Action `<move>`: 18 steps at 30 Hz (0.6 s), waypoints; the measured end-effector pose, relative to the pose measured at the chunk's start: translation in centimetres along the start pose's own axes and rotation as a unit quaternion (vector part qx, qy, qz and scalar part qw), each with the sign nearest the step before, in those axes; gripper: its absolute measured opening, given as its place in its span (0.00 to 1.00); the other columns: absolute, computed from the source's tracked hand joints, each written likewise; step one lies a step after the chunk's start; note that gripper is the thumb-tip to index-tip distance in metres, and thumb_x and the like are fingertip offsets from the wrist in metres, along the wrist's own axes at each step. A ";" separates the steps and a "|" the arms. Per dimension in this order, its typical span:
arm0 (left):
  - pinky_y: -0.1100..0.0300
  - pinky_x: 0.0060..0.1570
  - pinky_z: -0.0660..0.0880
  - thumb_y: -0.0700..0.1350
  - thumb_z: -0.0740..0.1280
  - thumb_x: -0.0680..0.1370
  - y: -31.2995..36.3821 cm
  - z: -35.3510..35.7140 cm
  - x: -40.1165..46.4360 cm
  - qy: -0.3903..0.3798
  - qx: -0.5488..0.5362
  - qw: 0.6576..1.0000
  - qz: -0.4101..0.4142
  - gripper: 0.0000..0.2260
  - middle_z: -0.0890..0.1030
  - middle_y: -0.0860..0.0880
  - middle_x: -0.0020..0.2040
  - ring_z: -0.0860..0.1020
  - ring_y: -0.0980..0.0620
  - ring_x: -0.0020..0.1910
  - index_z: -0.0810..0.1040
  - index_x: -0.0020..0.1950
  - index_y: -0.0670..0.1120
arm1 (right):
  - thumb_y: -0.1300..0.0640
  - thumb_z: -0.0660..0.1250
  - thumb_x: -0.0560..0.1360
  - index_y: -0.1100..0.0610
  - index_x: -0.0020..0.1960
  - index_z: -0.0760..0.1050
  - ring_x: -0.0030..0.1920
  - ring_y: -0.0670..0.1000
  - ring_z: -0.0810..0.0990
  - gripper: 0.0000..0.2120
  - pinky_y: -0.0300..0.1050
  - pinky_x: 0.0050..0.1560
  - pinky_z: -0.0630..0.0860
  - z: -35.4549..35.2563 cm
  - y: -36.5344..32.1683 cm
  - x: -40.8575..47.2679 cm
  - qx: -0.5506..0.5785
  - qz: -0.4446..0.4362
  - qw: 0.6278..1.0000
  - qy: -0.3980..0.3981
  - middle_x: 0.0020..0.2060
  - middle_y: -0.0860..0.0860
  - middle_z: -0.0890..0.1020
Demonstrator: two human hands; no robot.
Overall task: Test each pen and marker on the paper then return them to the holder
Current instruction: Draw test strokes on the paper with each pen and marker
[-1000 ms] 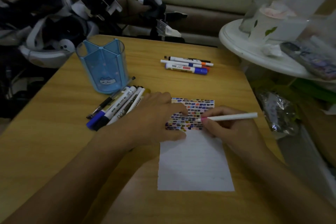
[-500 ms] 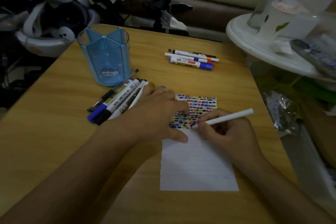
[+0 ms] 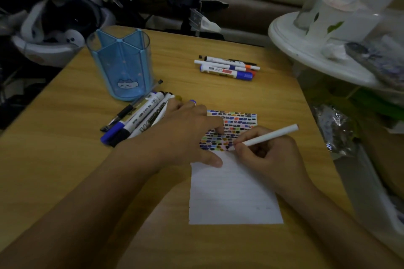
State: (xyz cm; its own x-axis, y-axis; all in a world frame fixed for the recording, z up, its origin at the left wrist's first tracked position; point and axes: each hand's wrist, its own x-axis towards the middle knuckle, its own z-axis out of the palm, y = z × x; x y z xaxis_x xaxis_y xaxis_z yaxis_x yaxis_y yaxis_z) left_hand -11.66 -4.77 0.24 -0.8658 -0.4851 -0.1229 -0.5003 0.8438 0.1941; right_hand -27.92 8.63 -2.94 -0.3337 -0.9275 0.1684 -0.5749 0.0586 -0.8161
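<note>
A white sheet of paper [image 3: 234,194] lies on the wooden table [image 3: 65,159], its top part filled with rows of small coloured marks. My right hand [image 3: 269,159] pinches a thin white pen [image 3: 271,135] with its tip on the marked area. My left hand [image 3: 185,135] rests flat on the paper's upper left corner, fingers spread. Several markers [image 3: 140,118] lie in a heap to the left of that hand. The blue transparent holder [image 3: 122,63] stands upright behind them. Three more markers [image 3: 227,67] lie together at the table's far side.
A round white side table [image 3: 310,50] with cups and clutter stands at the right, above the table's edge. A crinkled foil bag [image 3: 334,131] sits just off the right edge. Dark gear and white headsets [image 3: 54,24] crowd the far left behind the table.
The white pen's back end has tilted up and its tip has dropped onto the marked rows. My left hand stays pressed on the paper. The camera has moved closer.
</note>
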 end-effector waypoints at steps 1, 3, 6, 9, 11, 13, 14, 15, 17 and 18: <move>0.50 0.66 0.53 0.72 0.65 0.69 0.0 0.0 0.0 0.000 -0.001 1.000 0.000 0.29 0.70 0.55 0.63 0.63 0.52 0.65 0.67 0.67 0.64 | 0.59 0.74 0.74 0.49 0.44 0.83 0.32 0.44 0.78 0.05 0.34 0.30 0.72 -0.1 0.0 0.0 0.005 -0.002 1.000 -0.001 0.32 0.45 0.82; 0.50 0.65 0.53 0.72 0.65 0.69 -0.1 0.1 0.0 -0.001 -0.002 1.000 0.001 0.29 0.70 0.55 0.63 0.63 0.52 0.65 0.67 0.66 0.64 | 0.59 0.74 0.74 0.49 0.44 0.83 0.32 0.45 0.79 0.05 0.33 0.30 0.71 -0.1 0.0 -0.1 0.008 -0.008 1.000 -0.006 0.32 0.44 0.82; 0.50 0.66 0.53 0.73 0.65 0.69 -0.1 0.1 0.0 0.000 0.003 1.000 0.001 0.29 0.70 0.56 0.63 0.63 0.52 0.66 0.67 0.66 0.65 | 0.59 0.75 0.73 0.49 0.44 0.83 0.32 0.44 0.79 0.05 0.32 0.30 0.71 -0.1 0.2 0.0 0.001 -0.007 1.000 -0.001 0.31 0.44 0.81; 0.50 0.66 0.54 0.72 0.65 0.69 0.0 0.0 0.0 -0.003 0.004 1.000 0.001 0.28 0.70 0.56 0.62 0.63 0.53 0.65 0.67 0.66 0.65 | 0.60 0.75 0.74 0.50 0.44 0.83 0.31 0.44 0.78 0.05 0.31 0.29 0.69 -0.1 0.2 0.0 0.006 -0.010 1.000 0.003 0.30 0.43 0.81; 0.49 0.66 0.54 0.72 0.65 0.69 0.0 0.0 -0.1 -0.007 0.005 1.000 -0.001 0.28 0.70 0.56 0.62 0.63 0.53 0.65 0.67 0.66 0.65 | 0.59 0.75 0.74 0.50 0.44 0.83 0.31 0.45 0.78 0.04 0.31 0.30 0.69 -0.2 0.2 0.0 0.008 -0.016 1.000 -0.005 0.30 0.44 0.81; 0.49 0.66 0.55 0.73 0.64 0.69 0.0 0.0 -0.1 -0.005 0.013 1.000 0.001 0.29 0.70 0.56 0.62 0.63 0.53 0.65 0.67 0.66 0.65 | 0.58 0.74 0.74 0.50 0.44 0.83 0.32 0.45 0.78 0.04 0.31 0.30 0.69 -0.1 0.3 0.0 0.003 -0.017 1.000 -0.008 0.31 0.44 0.81; 0.49 0.66 0.55 0.73 0.64 0.68 0.0 0.0 -0.1 -0.003 0.016 1.000 0.002 0.29 0.70 0.55 0.62 0.63 0.53 0.65 0.66 0.66 0.65 | 0.58 0.74 0.74 0.50 0.44 0.83 0.32 0.45 0.79 0.04 0.32 0.30 0.70 -0.1 0.3 0.0 -0.001 -0.017 1.000 -0.006 0.31 0.45 0.81; 0.49 0.66 0.55 0.73 0.64 0.68 0.0 0.0 -0.1 -0.002 0.016 1.000 0.002 0.29 0.70 0.56 0.62 0.63 0.53 0.65 0.66 0.66 0.65 | 0.59 0.74 0.74 0.50 0.44 0.83 0.32 0.45 0.79 0.04 0.33 0.30 0.71 -0.1 0.4 0.0 -0.002 -0.016 1.000 -0.001 0.31 0.45 0.82; 0.49 0.66 0.55 0.73 0.64 0.69 0.0 0.0 -0.1 -0.003 0.016 1.000 0.001 0.29 0.70 0.56 0.62 0.64 0.53 0.64 0.66 0.66 0.64 | 0.59 0.74 0.74 0.50 0.44 0.83 0.31 0.46 0.79 0.04 0.34 0.30 0.71 -0.1 0.4 0.0 0.008 -0.017 1.000 0.001 0.31 0.47 0.82; 0.50 0.66 0.55 0.73 0.64 0.69 0.0 -0.1 -0.1 -0.004 0.015 1.000 -0.001 0.29 0.70 0.56 0.62 0.64 0.53 0.64 0.66 0.66 0.64 | 0.58 0.74 0.74 0.50 0.44 0.83 0.31 0.46 0.78 0.04 0.35 0.30 0.71 -0.1 0.3 0.0 0.014 -0.019 1.000 -0.002 0.31 0.47 0.81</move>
State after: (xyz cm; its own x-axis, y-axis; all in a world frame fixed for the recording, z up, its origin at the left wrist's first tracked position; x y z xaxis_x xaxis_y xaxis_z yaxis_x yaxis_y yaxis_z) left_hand -11.60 -4.72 0.31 -0.8651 -0.4844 -0.1301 -0.5006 0.8498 0.1650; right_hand -28.15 8.72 -3.17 -0.3094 -0.9302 0.1974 -0.5654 0.0131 -0.8247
